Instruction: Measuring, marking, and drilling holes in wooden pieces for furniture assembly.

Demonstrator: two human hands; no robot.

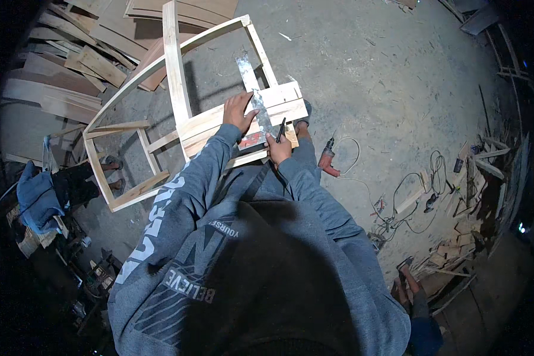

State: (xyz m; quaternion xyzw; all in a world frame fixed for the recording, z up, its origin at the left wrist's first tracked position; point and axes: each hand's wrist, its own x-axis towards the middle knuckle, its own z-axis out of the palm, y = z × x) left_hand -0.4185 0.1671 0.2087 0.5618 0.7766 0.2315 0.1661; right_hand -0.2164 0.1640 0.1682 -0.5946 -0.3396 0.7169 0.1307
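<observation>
A person seen from above, in a grey printed sweatshirt, leans over a pale wooden frame [178,113] that lies on a dusty concrete floor [385,77].

The left hand [238,111] reaches out toward 12 o'clock, arm nearly straight, palm down. Its fingers are spread and pressed flat on a metal square [254,98] — a long steel blade that lies across the frame's boards [279,101] and points up toward 12 o'clock, its red-marked end near the person's body.

The right hand [277,148] sits just at 5 o'clock of the left one, elbow bent and tucked close. It pinches a dark pencil [281,129] between thumb and fingers, the tip set against the blade's right edge on the board.

At 3 o'clock of the hands, on the floor, lies a drill [327,159] with a red body, and its cord [362,178] trails off toward 4 o'clock. Farther out at 4 o'clock sits a heap of offcuts [457,237] and another cabled tool.

At 10 o'clock, stacked planks [71,65] lean in a pile. At 8 o'clock a blue cloth [38,199] hangs over dark clutter — details there are too dim to tell.

At the lower right edge, another person's hand [404,283] shows among the scraps.
</observation>
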